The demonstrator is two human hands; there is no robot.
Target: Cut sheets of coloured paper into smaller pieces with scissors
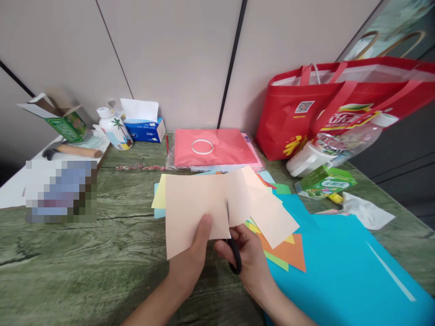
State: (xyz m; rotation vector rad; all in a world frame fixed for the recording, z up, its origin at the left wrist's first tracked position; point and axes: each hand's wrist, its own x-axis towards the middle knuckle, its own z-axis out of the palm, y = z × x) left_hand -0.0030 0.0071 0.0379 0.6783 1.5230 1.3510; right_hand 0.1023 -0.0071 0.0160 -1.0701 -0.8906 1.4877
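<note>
A sheet of pale peach paper (193, 199) is gripped near its lower edge by my left hand (195, 253), thumb on top and fingers hidden beneath. My right hand (249, 253) is closed round the black handle of a pair of scissors (235, 258). The blades lie mostly hidden within a cut that runs up from the sheet's near edge, and the strip on the right curls away. Just right of the sheet, another folded peach paper (273, 217) lies on coloured paper pieces, among them an orange one (297, 251).
Large blue paper (336, 267) covers the table's right side. Behind stand a red bag (285, 113), a white mug (306, 158), a green box (328, 181) and a plastic bottle (369, 131). A red paper pack (217, 149), tissue box (146, 130) and white bottle (113, 129) line the back.
</note>
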